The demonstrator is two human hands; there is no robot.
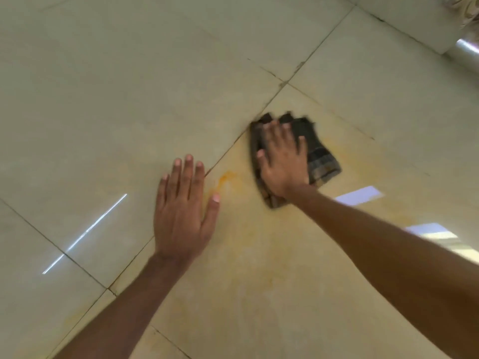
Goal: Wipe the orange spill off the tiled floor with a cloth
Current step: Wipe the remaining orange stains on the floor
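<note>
The right hand lies flat and spread wide on a dark checked cloth, palm pressing it to the tiled floor — fingers pointing far, not curled around it. The cloth sits right of centre, its far-left corner at a grout line. The left hand is open too, 5 fingers splayed, seemingly flat on the floor, though blur makes contact uncertain. Between both hands, an orange spill — a smear just right of the left fingertips, with a fainter yellow film across the near tile.
</note>
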